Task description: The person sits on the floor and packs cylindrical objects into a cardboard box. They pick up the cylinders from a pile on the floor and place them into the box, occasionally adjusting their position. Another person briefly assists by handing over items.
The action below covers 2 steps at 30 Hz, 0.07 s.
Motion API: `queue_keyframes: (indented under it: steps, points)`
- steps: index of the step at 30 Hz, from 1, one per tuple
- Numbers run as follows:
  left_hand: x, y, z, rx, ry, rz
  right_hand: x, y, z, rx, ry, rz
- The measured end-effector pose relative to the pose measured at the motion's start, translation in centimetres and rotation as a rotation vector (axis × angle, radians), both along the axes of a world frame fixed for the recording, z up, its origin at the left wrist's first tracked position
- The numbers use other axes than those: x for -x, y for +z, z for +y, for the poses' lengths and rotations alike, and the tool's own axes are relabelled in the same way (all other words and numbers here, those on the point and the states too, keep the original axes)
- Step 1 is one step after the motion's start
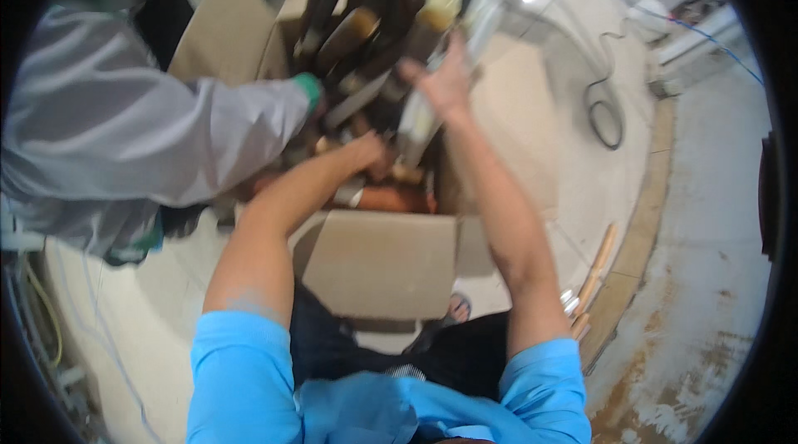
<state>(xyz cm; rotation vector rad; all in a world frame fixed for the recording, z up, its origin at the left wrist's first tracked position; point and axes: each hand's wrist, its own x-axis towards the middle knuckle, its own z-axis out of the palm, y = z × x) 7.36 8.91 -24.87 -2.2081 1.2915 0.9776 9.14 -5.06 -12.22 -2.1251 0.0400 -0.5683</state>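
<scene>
Reaching up at 12 o'clock, right hand [445, 82] w/ arm fully extended, fingers wrapped round a glossy plastic-wrapped bundle [465, 20]. Left hand [370, 153] dips into cardboard box [374, 261] among brown wooden sticks [357, 28]; grip can't tell. Co-worker's grey sleeve [150, 128] at 9 o'clock.

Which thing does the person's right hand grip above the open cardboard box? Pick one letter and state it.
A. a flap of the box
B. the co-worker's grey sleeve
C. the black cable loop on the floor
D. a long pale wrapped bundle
D: the right hand closes around the long pale wrapped bundle standing up out of the cardboard box, well away from the black cable loop on the floor.
</scene>
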Motion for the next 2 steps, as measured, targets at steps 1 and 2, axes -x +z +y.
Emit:
queue_keyframes:
  steps: [1,2]
  points:
    - [-0.6,0.7,-0.1,-0.038,-0.093,0.023,0.0,0.4,-0.2,-0.067,0.051,0.062]
    - [-3.3,2.0,-2.7,-0.009,-0.126,-0.032,0.1,0.6,-0.2,-0.108,0.073,0.046]
